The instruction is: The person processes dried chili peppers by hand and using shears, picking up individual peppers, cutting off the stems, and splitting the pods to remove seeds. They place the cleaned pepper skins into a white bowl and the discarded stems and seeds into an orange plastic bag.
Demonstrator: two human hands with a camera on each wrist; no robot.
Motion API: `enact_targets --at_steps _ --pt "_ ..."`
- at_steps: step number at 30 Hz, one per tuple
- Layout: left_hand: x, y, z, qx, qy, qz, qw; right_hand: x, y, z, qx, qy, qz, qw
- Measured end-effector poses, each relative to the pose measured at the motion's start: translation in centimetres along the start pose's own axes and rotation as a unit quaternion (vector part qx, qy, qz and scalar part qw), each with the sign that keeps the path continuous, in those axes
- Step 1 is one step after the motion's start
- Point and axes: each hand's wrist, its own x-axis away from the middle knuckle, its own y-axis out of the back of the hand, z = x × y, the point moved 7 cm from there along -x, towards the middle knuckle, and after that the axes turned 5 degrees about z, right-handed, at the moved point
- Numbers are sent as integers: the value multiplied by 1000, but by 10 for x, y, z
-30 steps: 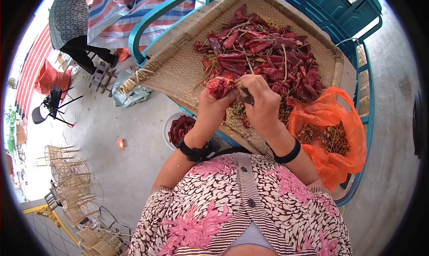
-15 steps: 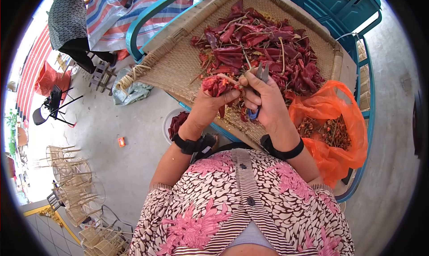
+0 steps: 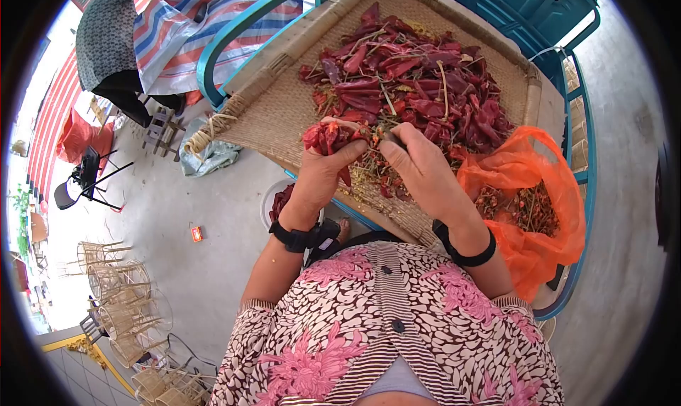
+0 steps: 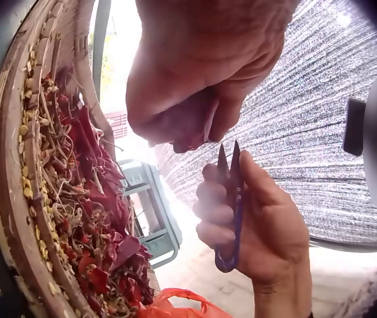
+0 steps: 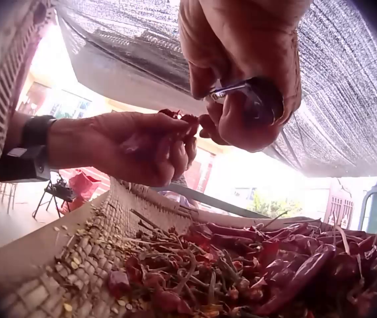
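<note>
In the head view my left hand (image 3: 319,175) grips a bunch of dried red chili peppers (image 3: 326,138) over the near edge of a woven tray (image 3: 259,119). My right hand (image 3: 433,175) is close beside it, fingertips right at the stem ends. Small snips (image 4: 238,218) with a blue handle lie in the right palm under curled fingers, blades pointing up toward the left hand in the left wrist view. The head view hides them behind the hand. Beyond both hands, a heap of dried chili peppers (image 3: 404,83) with loose stems covers the tray.
An orange plastic bag (image 3: 507,257) of stem scraps sits right of the tray. Below its left edge, a white basin (image 3: 264,207) holds more peppers. A teal metal frame (image 3: 208,62) surrounds the tray. Another person (image 3: 106,34) bends by a striped sheet (image 3: 206,44).
Both hands have come slightly apart from their earlier overlap, the left shifting left. The right hand has turned, so the snips seen half a second ago are now hidden in the head view.
</note>
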Motion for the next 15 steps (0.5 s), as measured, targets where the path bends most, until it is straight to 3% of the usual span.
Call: enact_targets --at_steps 3,10,15 --pt "-2 -2 -3 9 -58 -16 998 1 3 11 43 0 4 999" --pt "2 -1 -5 -19 5 -20 1000 1 0 17 75 8 -2 997" --pt "5 -4 -14 -69 4 -26 997 -1 -4 9 13 -38 54 998"
